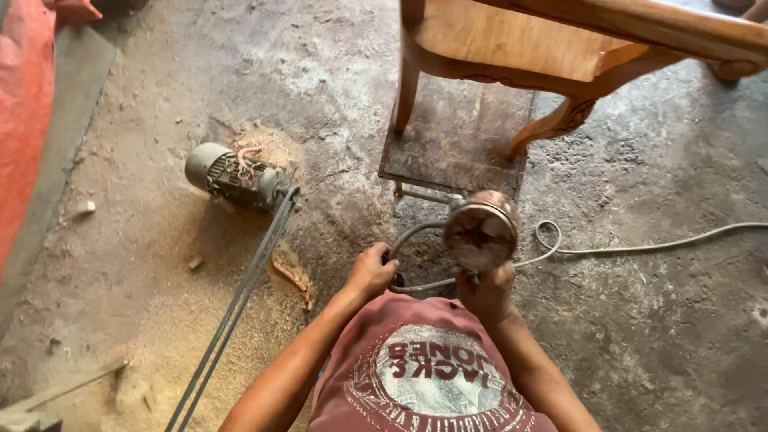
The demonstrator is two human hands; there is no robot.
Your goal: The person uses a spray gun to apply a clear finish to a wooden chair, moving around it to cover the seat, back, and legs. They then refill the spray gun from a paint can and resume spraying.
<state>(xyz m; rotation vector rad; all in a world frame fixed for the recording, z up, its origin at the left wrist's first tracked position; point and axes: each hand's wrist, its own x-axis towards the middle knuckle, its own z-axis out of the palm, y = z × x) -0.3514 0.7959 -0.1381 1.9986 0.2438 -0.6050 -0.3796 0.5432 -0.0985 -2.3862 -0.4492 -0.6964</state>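
A: Sander disc [481, 232], who is gripping it?
B: Right hand [486, 290] is closing its grip under the disc, raised above the floor [656, 320]. Left hand [372, 268] is clasping the grey hose [408, 238].
A: Around them?
B: Wooden chair [512, 48] ahead, motor [232, 174] lying left in sawdust.

Your left hand [371, 270] grips the hose [406, 238] just left of the sanding disc [481, 234], which your right hand [486, 291] holds from below. Ahead of the disc a chair [512, 48] stands on a board [456, 140], and a cable [640, 246] runs off right. Well left lies a motor [232, 174], its belt [240, 296] running back toward you.
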